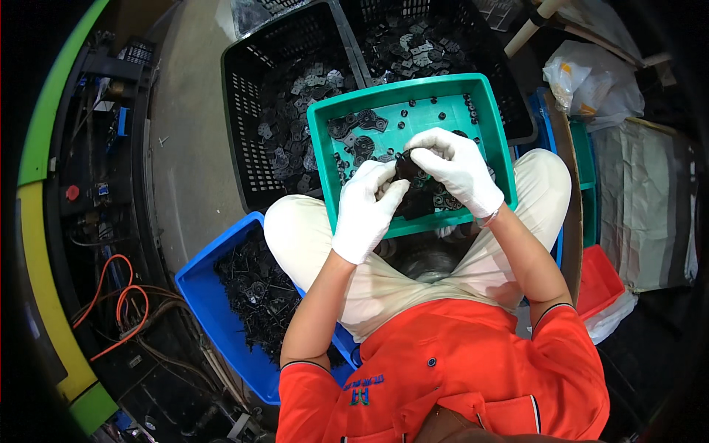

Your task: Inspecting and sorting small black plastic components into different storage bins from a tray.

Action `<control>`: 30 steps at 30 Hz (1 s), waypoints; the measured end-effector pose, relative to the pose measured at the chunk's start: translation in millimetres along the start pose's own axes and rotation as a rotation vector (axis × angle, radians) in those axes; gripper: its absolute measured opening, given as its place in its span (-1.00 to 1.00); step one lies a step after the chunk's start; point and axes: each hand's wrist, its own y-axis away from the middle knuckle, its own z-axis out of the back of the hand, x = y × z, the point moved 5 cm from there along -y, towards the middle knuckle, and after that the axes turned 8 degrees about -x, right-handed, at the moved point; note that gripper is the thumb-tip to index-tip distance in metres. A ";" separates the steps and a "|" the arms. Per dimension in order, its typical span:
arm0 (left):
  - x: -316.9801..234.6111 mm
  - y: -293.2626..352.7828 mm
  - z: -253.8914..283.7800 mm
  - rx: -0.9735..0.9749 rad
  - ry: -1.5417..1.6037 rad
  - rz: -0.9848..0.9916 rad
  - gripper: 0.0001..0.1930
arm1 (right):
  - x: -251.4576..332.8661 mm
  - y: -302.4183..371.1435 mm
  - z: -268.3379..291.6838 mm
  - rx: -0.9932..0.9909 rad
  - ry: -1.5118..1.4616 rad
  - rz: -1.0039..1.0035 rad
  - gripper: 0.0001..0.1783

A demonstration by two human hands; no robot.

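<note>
My left hand (367,210) and my right hand (459,173), both in white gloves, meet over a green tray (408,87) in front of my lap. Between their fingertips is a small black plastic part (404,168), pinched from both sides. The gloves partly cover it, so its full shape does not show. Inside the tray lie flat black moulded pieces (362,145) at the left, and small round black pieces (442,116) are scattered toward the far right. More dark parts sit beneath my hands, partly hidden.
Black perforated crates (247,122) filled with dark flat parts stand beyond the tray. A blue bin (214,295) of thin black pieces is at my left. A red bin (598,284) and plastic bags (591,85) are at the right; machinery with an orange cable (122,295) lines the far left.
</note>
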 end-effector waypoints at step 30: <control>-77.0 38.1 0.7 -0.223 -0.164 -0.450 -0.85 | 31.6 77.7 12.2 -0.087 0.307 0.154 -0.80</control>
